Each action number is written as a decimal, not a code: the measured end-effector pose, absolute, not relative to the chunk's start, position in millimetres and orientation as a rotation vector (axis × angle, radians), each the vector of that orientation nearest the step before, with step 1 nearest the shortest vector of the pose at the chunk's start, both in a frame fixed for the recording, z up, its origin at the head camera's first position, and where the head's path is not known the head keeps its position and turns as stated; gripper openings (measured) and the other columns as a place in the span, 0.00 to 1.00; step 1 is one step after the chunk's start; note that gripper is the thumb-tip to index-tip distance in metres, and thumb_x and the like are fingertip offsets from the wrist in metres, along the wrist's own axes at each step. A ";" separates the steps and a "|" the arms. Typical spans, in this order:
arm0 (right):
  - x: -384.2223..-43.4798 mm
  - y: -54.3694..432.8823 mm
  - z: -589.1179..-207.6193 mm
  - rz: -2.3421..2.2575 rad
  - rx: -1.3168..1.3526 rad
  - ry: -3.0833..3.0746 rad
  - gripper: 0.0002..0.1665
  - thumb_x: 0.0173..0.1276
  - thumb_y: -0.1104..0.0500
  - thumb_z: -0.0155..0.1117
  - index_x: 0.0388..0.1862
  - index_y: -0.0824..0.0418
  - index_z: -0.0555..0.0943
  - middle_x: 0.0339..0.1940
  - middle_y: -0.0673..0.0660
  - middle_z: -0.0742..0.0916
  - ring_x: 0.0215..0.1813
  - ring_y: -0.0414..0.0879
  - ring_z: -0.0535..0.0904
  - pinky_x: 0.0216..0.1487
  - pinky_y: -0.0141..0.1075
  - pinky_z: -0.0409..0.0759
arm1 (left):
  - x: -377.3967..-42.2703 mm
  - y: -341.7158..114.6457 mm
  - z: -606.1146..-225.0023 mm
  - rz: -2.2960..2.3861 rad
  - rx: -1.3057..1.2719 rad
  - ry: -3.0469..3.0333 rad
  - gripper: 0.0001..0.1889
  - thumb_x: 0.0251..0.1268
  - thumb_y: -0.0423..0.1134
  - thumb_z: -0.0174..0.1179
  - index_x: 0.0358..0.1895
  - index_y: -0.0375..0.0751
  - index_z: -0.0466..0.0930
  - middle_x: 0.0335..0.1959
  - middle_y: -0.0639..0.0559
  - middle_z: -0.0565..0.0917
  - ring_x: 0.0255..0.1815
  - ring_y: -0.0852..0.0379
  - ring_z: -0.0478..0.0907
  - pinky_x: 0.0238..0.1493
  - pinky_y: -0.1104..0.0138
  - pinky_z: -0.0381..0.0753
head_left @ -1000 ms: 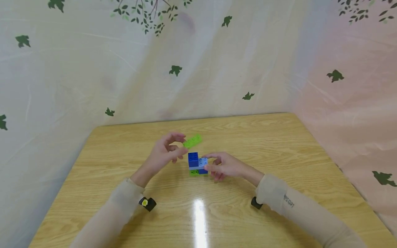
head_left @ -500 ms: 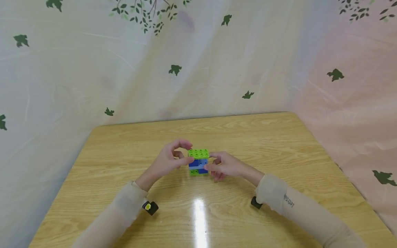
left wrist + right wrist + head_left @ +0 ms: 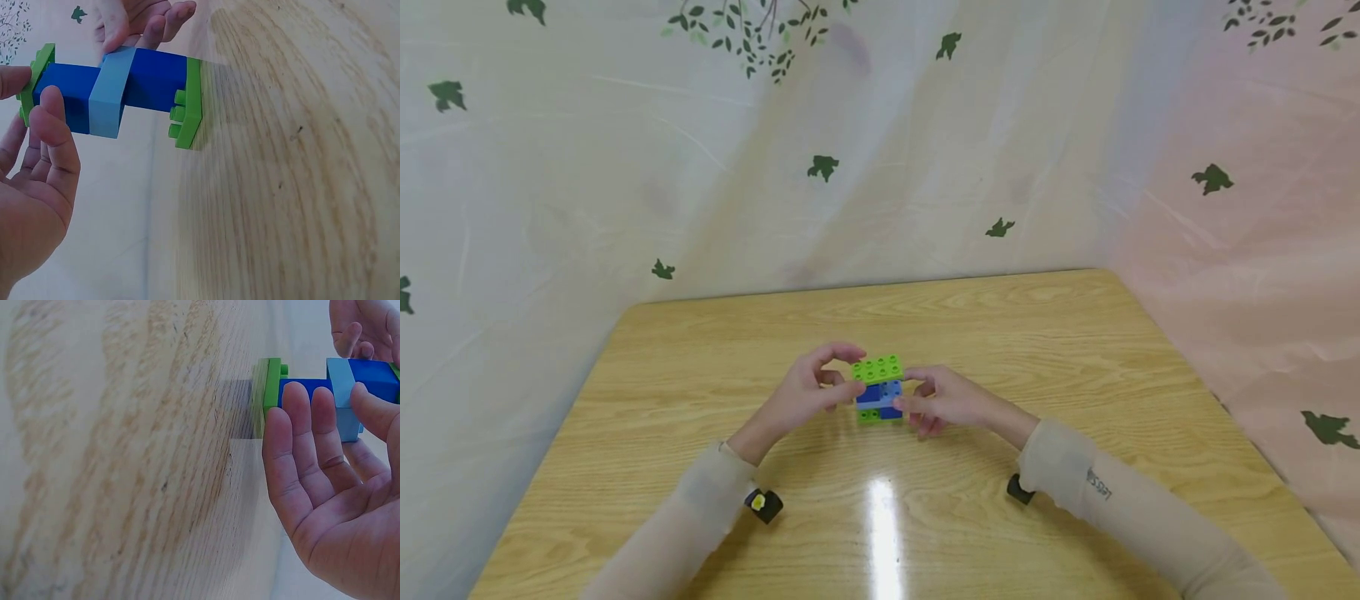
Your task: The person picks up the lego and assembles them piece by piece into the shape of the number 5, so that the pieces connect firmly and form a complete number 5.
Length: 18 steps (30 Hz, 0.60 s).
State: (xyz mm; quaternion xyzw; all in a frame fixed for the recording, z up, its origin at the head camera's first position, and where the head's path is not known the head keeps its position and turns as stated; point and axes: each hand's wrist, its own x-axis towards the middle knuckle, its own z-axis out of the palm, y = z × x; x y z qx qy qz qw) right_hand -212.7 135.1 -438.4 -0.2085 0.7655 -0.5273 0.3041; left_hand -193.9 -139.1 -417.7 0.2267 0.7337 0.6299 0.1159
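A small stack of toy building bricks stands on the wooden table in front of me. From the bottom it runs: a lower green plate point(image 3: 194, 100), a dark blue brick point(image 3: 156, 81), a light blue brick point(image 3: 111, 94) and an upper dark blue brick point(image 3: 74, 81). At the top, the upper green plate point(image 3: 877, 368) sits slightly askew, its left end pinched between thumb and finger of my left hand point(image 3: 808, 393). My right hand point(image 3: 947, 397) steadies the stack, thumb and index finger gripping the light blue brick.
The wooden table point(image 3: 1000, 333) reaches back to a pale cloth backdrop point(image 3: 895, 208) with printed green leaves. A black wrist camera point(image 3: 765, 505) shows below the left cuff, another black device point(image 3: 1019, 490) below the right.
My left hand has brought the upper green plate from behind the stack to its top, then turned it slightly askew there. The right hand has stayed at the light blue brick.
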 end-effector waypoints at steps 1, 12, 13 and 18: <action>-212.7 135.1 -438.2 -1.396 -0.552 2.028 0.30 0.73 0.47 0.67 0.71 0.52 0.74 0.32 0.64 0.86 0.30 0.60 0.87 0.33 0.50 0.88 | -193.9 -139.1 -418.2 1.835 0.663 2.146 0.20 0.69 0.36 0.66 0.63 0.46 0.76 0.58 0.46 0.77 0.32 0.30 0.73 0.24 0.68 0.74; -212.9 135.4 -437.6 -1.394 -0.547 2.031 0.30 0.73 0.48 0.67 0.71 0.52 0.74 0.32 0.64 0.86 0.31 0.61 0.87 0.33 0.49 0.88 | -196.4 -134.2 -426.9 1.828 0.685 2.097 0.17 0.74 0.36 0.61 0.63 0.43 0.75 0.56 0.45 0.78 0.29 0.31 0.74 0.24 0.65 0.74; -213.0 135.3 -437.7 -1.393 -0.549 2.032 0.30 0.74 0.48 0.67 0.71 0.52 0.74 0.32 0.65 0.86 0.31 0.61 0.87 0.33 0.49 0.88 | -196.6 -133.4 -427.8 1.829 0.686 2.091 0.17 0.74 0.36 0.61 0.62 0.42 0.74 0.55 0.44 0.78 0.29 0.32 0.75 0.23 0.65 0.75; -213.0 135.3 -439.4 -1.395 -0.569 2.032 0.30 0.74 0.48 0.66 0.71 0.53 0.74 0.32 0.66 0.86 0.30 0.60 0.87 0.33 0.49 0.88 | -196.0 -131.8 -431.0 1.842 0.708 2.094 0.16 0.74 0.36 0.61 0.62 0.43 0.74 0.52 0.44 0.78 0.26 0.34 0.75 0.22 0.63 0.76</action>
